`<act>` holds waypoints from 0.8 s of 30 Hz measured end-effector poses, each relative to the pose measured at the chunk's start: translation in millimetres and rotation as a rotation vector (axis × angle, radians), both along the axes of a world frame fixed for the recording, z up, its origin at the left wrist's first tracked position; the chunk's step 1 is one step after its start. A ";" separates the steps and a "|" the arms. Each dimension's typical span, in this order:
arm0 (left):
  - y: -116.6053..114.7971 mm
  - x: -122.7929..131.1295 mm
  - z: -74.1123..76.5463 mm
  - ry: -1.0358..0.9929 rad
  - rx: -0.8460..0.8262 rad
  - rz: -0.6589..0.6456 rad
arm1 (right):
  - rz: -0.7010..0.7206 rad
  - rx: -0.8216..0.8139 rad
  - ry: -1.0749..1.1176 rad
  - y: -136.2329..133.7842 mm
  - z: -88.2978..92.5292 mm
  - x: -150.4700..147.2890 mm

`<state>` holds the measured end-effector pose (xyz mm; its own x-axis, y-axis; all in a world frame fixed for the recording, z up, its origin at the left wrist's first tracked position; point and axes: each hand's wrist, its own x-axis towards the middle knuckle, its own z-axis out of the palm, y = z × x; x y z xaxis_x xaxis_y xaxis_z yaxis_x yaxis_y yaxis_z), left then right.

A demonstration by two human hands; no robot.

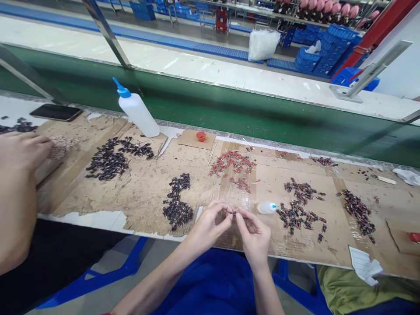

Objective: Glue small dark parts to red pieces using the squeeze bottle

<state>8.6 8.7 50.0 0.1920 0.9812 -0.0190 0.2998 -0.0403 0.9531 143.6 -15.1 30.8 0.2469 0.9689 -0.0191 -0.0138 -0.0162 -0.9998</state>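
Over the near edge of the cardboard-covered bench, my left hand (215, 221) and my right hand (254, 232) meet fingertip to fingertip. Between them they pinch one small dark part (233, 213), too tiny to make out its kind; both hands are closed on it. Just beyond lies a loose pile of small red parts (232, 162). Left of my hands is a heap of small black parts (177, 210). By my right hand a small white squeeze bottle (267, 207) with a blue tip lies on its side, beside a pile of black-and-red parts (298, 214).
A large white squeeze bottle (139, 114) stands behind another black heap (106, 159). A red cap (201, 136) sits on cardboard. At far left a co-worker's hand (26, 148) reaches over pale pieces, near a phone (55, 112). A green conveyor side (210, 105) bounds the bench.
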 end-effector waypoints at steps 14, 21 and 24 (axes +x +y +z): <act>17.7 -18.1 -10.1 0.169 0.101 -0.121 | -0.249 0.156 -0.421 -24.4 -18.1 57.3; 70.2 -83.5 -22.2 0.885 0.143 0.303 | -0.415 0.206 -0.675 -6.5 -11.5 95.0; 75.8 -83.3 -20.1 1.001 0.119 0.314 | -0.318 0.272 -0.880 0.8 -11.4 92.9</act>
